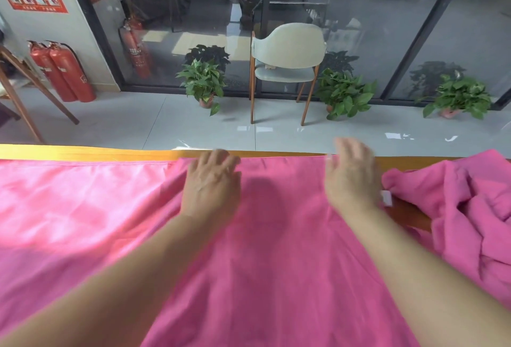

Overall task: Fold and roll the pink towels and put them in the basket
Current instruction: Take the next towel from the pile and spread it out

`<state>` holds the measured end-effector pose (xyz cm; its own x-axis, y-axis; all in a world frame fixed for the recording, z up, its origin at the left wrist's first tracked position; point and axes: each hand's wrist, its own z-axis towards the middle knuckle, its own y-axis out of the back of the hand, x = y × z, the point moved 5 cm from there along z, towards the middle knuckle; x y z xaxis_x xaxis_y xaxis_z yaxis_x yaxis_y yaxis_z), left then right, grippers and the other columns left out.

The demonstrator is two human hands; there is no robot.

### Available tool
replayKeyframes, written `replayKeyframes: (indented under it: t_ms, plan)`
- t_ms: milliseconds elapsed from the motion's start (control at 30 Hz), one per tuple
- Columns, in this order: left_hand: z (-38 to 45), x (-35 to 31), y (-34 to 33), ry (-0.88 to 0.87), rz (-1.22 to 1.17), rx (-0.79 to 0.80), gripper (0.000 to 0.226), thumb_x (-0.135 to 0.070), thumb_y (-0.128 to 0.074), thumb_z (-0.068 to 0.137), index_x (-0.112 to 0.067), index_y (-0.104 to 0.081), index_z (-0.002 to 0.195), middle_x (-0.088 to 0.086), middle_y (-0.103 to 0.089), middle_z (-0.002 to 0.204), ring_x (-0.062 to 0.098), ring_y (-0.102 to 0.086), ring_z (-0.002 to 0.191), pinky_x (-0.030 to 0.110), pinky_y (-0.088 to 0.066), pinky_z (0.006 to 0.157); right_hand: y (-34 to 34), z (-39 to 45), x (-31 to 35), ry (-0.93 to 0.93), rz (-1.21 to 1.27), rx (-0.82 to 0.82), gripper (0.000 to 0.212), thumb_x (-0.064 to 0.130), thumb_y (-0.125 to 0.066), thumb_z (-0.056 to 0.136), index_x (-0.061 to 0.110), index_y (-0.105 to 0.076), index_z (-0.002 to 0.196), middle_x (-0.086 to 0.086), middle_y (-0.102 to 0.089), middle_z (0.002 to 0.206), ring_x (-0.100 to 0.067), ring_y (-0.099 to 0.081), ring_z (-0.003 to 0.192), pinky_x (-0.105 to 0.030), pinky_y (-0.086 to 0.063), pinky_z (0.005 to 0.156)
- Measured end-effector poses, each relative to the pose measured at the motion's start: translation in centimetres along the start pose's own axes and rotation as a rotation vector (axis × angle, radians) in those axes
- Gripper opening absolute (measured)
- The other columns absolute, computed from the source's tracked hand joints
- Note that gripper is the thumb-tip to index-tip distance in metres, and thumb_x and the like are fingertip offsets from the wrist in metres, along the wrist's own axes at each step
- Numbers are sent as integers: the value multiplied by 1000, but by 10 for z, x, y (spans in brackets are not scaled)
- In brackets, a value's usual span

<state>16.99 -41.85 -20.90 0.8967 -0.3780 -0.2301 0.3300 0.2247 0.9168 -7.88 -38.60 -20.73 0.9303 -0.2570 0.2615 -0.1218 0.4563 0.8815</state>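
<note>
— What do we see in front of us?

— We see a pink towel (276,250) spread flat on the worktop (83,152). It reaches from the far edge of the worktop all the way down to us.

— Where are our hands?

— Our left hand (211,183) lies flat on the towel, near its far left corner. The fingers are straight and a little spread, and they hold nothing. Our right hand (351,178) is at the far right side of the towel. It looks blurry, so we can only say its fingers are stretched out and not curled around anything. We cannot tell if it presses the towel or floats just over it.

— Are there more towels?

— Yes. A crumpled pile of pink towels (470,208) sits at the right, just beside our right hand. A small white tag (386,198) shows between the flat towel and the pile. At the left, a lighter pink cloth (69,200) covers the worktop, and the flat towel lies partly over it.

— What is behind the worktop?

— A pale chair (287,53) stands on the grey floor by a glass wall. Three green plants in pots (203,82) stand along the glass. Two red fire extinguishers (65,70) lean by the wall at the left.
</note>
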Motion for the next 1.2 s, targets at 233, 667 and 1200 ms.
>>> replayKeyframes:
  t_ms: [233,667,1200]
  plan:
    - [-41,-14,-46,24,47,332,77,-69,-2,90,-30,-8,156,-4,1,164,15,6,150,39,2,122,-46,-61,23,263,-40,530,84,73,2,89,27,-4,159,8,3,166,-9,5,152,-31,6,122]
    - [-42,-16,-51,-10,76,318,84,-77,-3,85,-32,-10,155,-2,-1,164,18,5,151,42,5,122,-36,-67,-4,112,-87,471,77,65,3,91,26,4,158,9,11,164,-7,12,150,-28,13,119]
    - [-252,-74,17,-63,-55,342,72,-69,-1,90,-33,7,152,-8,17,160,9,25,146,38,12,121,69,-296,27,202,53,503,70,55,-6,97,21,-12,158,6,2,165,-6,11,150,-29,14,121]
